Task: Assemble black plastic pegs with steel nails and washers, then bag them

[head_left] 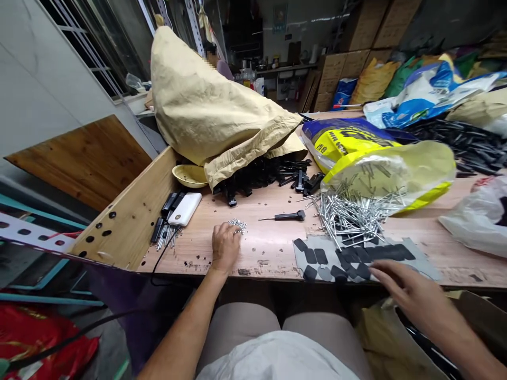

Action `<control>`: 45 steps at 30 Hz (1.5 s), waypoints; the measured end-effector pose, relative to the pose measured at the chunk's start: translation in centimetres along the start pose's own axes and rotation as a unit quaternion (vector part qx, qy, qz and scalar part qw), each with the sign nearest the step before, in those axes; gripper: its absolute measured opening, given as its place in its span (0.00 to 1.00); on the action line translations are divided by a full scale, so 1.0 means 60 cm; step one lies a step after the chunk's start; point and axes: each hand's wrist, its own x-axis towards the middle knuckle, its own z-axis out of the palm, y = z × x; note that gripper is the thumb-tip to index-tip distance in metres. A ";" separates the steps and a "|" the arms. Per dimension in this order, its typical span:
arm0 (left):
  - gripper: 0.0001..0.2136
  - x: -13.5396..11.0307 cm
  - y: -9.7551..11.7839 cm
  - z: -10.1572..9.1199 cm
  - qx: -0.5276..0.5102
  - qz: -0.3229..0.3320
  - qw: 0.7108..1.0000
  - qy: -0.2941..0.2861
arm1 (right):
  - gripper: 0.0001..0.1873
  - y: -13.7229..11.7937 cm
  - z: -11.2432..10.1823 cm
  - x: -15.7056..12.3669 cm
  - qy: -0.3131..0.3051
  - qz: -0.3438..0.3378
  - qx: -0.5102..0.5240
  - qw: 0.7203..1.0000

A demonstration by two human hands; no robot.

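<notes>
My left hand [225, 245] rests on the wooden workbench [269, 248], fingers curled at a small heap of tiny silver balls or beads [238, 226]; whether it holds any is hidden. My right hand [407, 287] hovers at the bench's front edge, fingers stretched flat beside a grey sheet [425, 266] carrying several black pads [370, 254]. A pile of metal pins [348, 216] spills from a clear yellow bag [396, 169] just above the sheet. One assembled black-handled pin [287, 216] lies between the hands.
A big tan sack [206, 105] covers a heap of black plastic parts [261, 177] at the back. A yellow dish [190, 175], a white power bank [185, 208] and loose pins lie left. More bags and black parts [463, 140] fill the right; cardboard boxes stand behind.
</notes>
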 end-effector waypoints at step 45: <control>0.08 -0.072 0.153 -0.029 -0.548 -0.226 0.786 -0.177 | 0.12 -0.269 0.097 0.035 -0.218 -0.121 0.275 0.929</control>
